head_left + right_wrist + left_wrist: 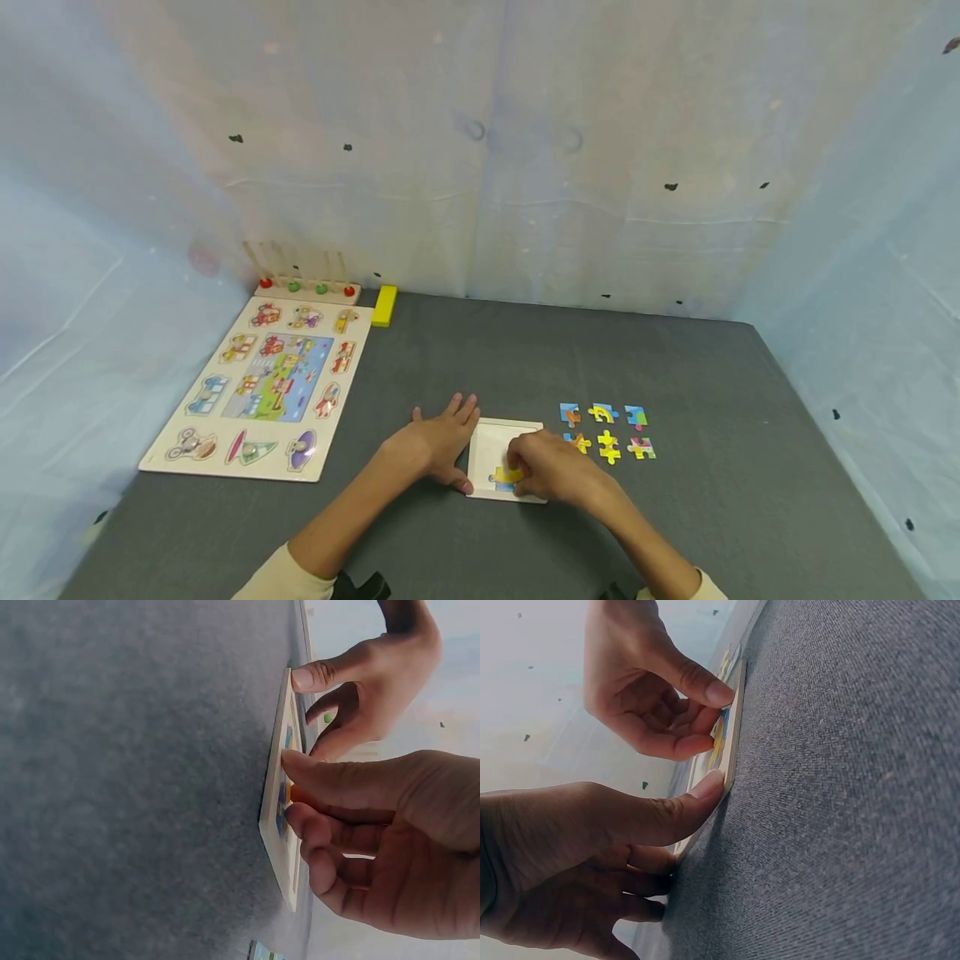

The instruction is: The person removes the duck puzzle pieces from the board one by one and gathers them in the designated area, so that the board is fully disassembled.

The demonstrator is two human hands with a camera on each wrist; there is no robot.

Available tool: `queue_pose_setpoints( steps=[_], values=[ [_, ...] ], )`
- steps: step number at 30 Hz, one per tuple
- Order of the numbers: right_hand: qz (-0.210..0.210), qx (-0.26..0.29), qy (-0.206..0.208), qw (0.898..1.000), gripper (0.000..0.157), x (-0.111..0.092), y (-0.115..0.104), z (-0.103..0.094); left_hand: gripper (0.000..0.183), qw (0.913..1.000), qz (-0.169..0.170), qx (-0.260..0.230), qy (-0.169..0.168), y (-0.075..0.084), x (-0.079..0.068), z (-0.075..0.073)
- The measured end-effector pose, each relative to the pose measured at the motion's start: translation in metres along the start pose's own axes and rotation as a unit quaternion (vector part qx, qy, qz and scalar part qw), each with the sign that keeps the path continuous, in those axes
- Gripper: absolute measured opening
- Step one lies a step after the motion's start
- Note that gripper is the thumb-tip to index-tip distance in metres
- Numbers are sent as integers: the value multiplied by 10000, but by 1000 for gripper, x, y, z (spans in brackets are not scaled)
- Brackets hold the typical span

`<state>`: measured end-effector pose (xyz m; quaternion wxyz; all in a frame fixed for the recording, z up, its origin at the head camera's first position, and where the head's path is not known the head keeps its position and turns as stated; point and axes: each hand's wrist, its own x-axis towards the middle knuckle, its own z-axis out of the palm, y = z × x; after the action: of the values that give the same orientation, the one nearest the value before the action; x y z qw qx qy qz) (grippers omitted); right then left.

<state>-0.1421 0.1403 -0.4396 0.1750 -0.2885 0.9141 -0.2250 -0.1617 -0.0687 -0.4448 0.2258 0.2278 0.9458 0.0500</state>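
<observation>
A shallow pale wooden puzzle tray (pixel 506 423) lies on the dark grey table, with yellow-and-blue puzzle pieces (pixel 502 477) near its front edge. My left hand (pixel 437 443) is along the tray's left side, fingers spread and mostly straight, its thumb against the front left corner. Over the right part of the tray, my right hand (pixel 558 469) has its fingers curled and pinches a jigsaw piece (pixel 283 796) between thumb and forefinger, low at the tray floor. That hand covers much of the piece and the tray's right side.
Several loose jigsaw pieces (pixel 608 439) lie in two rows to the right of the tray. At the left is a large vehicle peg-puzzle board (pixel 345 425). Behind it stand a pegged wooden stand (pixel 306 292) with red and green beads and a yellow block (pixel 384 306).
</observation>
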Motion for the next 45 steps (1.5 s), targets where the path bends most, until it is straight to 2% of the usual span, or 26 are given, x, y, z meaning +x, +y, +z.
queue_pose_setpoints(
  steps=[8, 11, 19, 24, 28, 32, 39, 42, 45],
  values=[
    [130, 141, 63, 9998, 31, -1, 1, 3, 112, 10000, 35, 3, -28, 1, 0, 1],
    [-15, 156, 81, 9998, 32, -2, 3, 1, 113, 10000, 39, 60, -29, 1, 1, 0],
    [-522, 465, 0, 9976, 18, -1, 10, -7, 113, 10000, 28, 36, -13, 2, 2, 0],
    [-659, 728, -89, 9951, 17, -1, 13, -10, 113, 10000, 19, 45, -34, 3, 1, 1],
    [-577, 1052, 17, 9928, 17, -5, 16, -20, 113, 10000, 8, 75, -45, 3, 1, 0],
    [-436, 1148, 189, 9923, 17, -16, 25, -33, 113, 10000, 26, 83, -43, 2, 0, 0],
    [-71, 1105, 577, 9922, 17, -45, 55, -52, 114, 10000, 52, 60, -16, 1, 1, -1],
    [83, 1054, 718, 9918, 15, -58, 70, -54, 114, 9999, 48, 77, -59, 1, 0, -1],
    [280, 1018, 661, 9922, 15, -69, 84, -53, 114, 9999, 67, 81, -69, 0, 0, -1]
  ],
)
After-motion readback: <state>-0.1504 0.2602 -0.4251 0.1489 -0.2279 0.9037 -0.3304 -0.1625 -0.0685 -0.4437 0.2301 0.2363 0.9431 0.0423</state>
